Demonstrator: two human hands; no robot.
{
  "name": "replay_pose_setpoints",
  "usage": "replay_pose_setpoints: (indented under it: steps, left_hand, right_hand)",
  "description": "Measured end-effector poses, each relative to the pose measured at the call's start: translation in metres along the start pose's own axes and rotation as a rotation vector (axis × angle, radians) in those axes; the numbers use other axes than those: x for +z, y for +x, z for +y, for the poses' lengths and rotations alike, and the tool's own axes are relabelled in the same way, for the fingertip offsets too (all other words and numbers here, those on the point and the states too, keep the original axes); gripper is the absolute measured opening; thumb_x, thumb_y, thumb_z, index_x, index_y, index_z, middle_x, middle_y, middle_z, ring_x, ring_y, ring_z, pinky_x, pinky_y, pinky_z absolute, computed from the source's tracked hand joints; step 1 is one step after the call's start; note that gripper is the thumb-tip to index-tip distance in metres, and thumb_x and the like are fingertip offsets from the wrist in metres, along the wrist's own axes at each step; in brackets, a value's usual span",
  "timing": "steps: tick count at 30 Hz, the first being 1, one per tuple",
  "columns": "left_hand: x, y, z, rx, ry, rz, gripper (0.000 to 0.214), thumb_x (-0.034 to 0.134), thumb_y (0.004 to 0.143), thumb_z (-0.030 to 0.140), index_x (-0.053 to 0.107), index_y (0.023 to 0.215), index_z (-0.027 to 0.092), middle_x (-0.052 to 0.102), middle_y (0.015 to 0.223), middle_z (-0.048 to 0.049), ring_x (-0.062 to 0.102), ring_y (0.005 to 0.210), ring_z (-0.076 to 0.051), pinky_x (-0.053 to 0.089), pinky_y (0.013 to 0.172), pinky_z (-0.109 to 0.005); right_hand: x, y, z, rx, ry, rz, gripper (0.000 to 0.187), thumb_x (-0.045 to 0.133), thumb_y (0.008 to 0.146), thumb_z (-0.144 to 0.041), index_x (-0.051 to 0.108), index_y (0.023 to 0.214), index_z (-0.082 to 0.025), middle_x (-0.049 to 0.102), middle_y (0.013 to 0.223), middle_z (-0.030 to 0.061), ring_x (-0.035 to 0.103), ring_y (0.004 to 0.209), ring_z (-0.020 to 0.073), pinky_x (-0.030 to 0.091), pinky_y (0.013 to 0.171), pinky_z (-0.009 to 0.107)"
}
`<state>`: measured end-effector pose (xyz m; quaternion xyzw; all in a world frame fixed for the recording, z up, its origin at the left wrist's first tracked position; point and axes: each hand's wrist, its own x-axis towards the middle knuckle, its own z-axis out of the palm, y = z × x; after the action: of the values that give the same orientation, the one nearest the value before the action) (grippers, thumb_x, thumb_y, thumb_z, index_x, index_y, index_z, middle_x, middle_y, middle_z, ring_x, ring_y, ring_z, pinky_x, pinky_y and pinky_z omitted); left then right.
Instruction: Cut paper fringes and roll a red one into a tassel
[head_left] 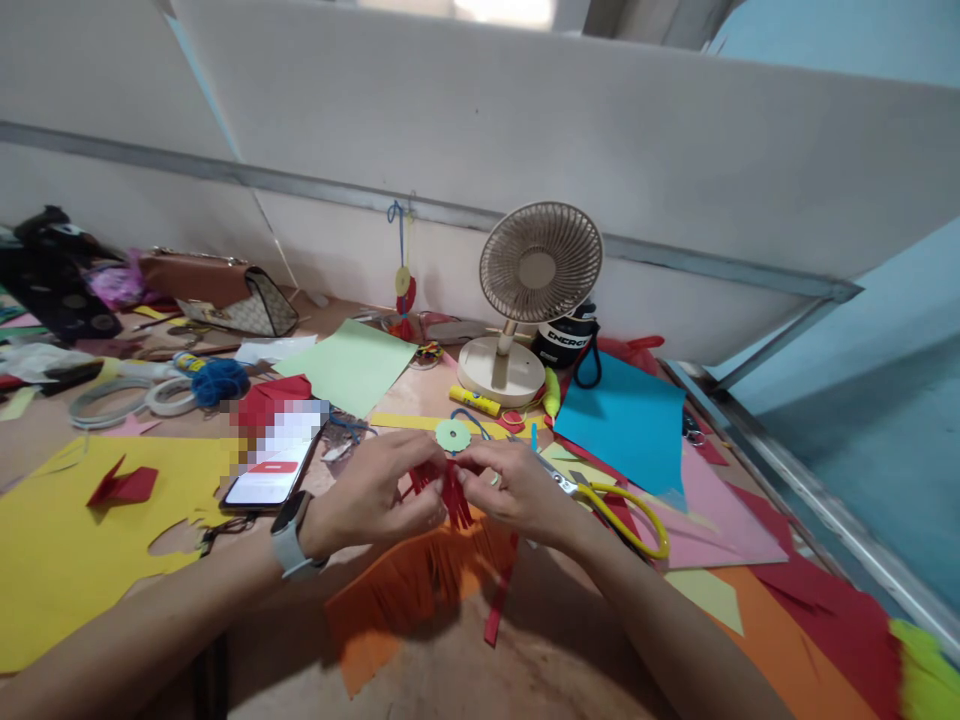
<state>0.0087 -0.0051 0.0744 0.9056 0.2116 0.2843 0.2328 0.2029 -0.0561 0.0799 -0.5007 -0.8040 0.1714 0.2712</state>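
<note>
My left hand (382, 490) and my right hand (517, 490) meet over the middle of the table, both pinched on a small piece of red fringed paper (450, 492). Its cut strips hang down between my fingers. Under the hands lies an orange fringed paper sheet (405, 600) and a loose red strip (499, 605). A grey watch (292, 535) sits on my left wrist. Yellow-handled scissors (622, 505) lie just right of my right hand. A small green paper disc (453, 435) rests beyond my fingers.
A phone (274, 470) lies left of my left hand beside a large yellow sheet (67, 550). A small desk fan (525, 290), glue stick (474, 401), blue sheet (622, 420), green sheet (352, 365), tape rolls (169, 396), blue yarn (217, 380) and a handbag (225, 290) crowd the back.
</note>
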Motion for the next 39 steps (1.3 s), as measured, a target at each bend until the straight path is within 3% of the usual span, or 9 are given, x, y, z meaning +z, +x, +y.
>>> replay_pose_setpoints:
  steps: [2,4,7,8,16,21,29,35,39]
  left_hand:
    - [-0.004,0.002,-0.002,-0.021,0.018,0.089,0.018,0.053,0.084,0.021,0.06,0.1,0.018,0.062,0.103,-0.0095,0.056,0.098,-0.022,0.043,0.086,-0.036]
    - [-0.007,0.004,-0.006,-0.066,-0.082,0.065,0.028,0.052,0.087,0.025,0.056,0.114,0.019,0.054,0.126,-0.0115,0.049,0.116,-0.024,0.038,0.099,-0.039]
    - [-0.008,0.007,-0.017,-0.166,-0.407,-0.194,0.024,0.049,0.091,0.034,0.059,0.107,0.019,0.064,0.105,-0.0072,0.06,0.095,-0.018,0.047,0.085,-0.032]
    - [-0.007,0.008,-0.021,-0.209,-0.47,-0.22,0.024,0.05,0.091,0.036,0.061,0.102,0.018,0.065,0.1,-0.0066,0.06,0.09,-0.018,0.048,0.082,-0.032]
    - [0.0,0.008,-0.028,-0.361,-0.718,-0.212,0.027,0.058,0.086,0.04,0.062,0.085,0.013,0.059,0.072,-0.0005,0.048,0.06,-0.009,0.038,0.055,-0.022]
    - [0.002,0.008,-0.03,-0.344,-0.706,-0.171,0.027,0.058,0.086,0.039,0.064,0.088,0.012,0.062,0.079,-0.0031,0.051,0.065,-0.01,0.041,0.058,-0.022]
    - [-0.004,0.01,-0.039,-0.471,-0.944,-0.151,0.025,0.069,0.079,0.032,0.067,0.097,0.014,0.069,0.084,-0.0036,0.06,0.074,-0.011,0.048,0.07,-0.024]
    - [-0.016,0.011,-0.041,-0.516,-0.826,-0.197,0.027,0.07,0.077,0.034,0.069,0.097,0.015,0.069,0.071,-0.0014,0.06,0.064,-0.011,0.048,0.063,-0.023]
    - [-0.018,0.012,-0.041,-0.413,-0.744,-0.214,0.023,0.065,0.081,0.033,0.07,0.097,0.017,0.071,0.096,-0.0054,0.063,0.089,-0.017,0.049,0.081,-0.028]
  right_hand:
    - [-0.003,0.0,0.001,0.02,0.049,-0.022,0.015,0.051,0.083,-0.015,0.067,0.084,-0.015,0.064,0.072,0.0015,0.054,0.065,0.0128,0.037,0.061,0.023]
    - [-0.005,0.0,0.0,0.043,0.103,-0.044,0.016,0.051,0.083,-0.015,0.066,0.085,-0.016,0.062,0.071,0.0003,0.052,0.063,0.0118,0.037,0.059,0.023]
    - [-0.008,0.0,0.0,0.107,0.182,-0.072,0.015,0.049,0.084,-0.017,0.064,0.084,-0.016,0.06,0.069,-0.0006,0.05,0.062,0.0112,0.036,0.056,0.022]
    - [-0.009,0.0,0.0,0.131,0.206,-0.074,0.015,0.049,0.085,-0.018,0.064,0.083,-0.016,0.059,0.069,-0.0007,0.05,0.062,0.0114,0.036,0.056,0.022]
    - [-0.004,0.0,0.009,0.232,0.273,-0.079,0.02,0.045,0.091,-0.03,0.061,0.083,-0.02,0.051,0.066,-0.0025,0.044,0.06,0.0112,0.035,0.056,0.024]
    - [0.0,0.002,0.01,0.227,0.291,-0.038,0.028,0.048,0.092,-0.038,0.059,0.076,-0.019,0.05,0.063,-0.0026,0.043,0.059,0.0111,0.033,0.054,0.023]
    - [-0.008,0.005,0.012,0.29,0.465,0.073,0.026,0.051,0.09,-0.037,0.056,0.073,-0.017,0.048,0.063,-0.002,0.044,0.057,0.011,0.034,0.052,0.023]
    - [-0.008,0.006,0.015,0.316,0.488,0.079,0.027,0.053,0.088,-0.039,0.056,0.074,-0.016,0.044,0.062,-0.003,0.039,0.055,0.0103,0.031,0.049,0.023]
    - [-0.005,0.005,0.014,0.293,0.408,0.052,0.028,0.052,0.089,-0.037,0.056,0.071,-0.017,0.047,0.063,-0.0018,0.041,0.058,0.0112,0.033,0.052,0.023]
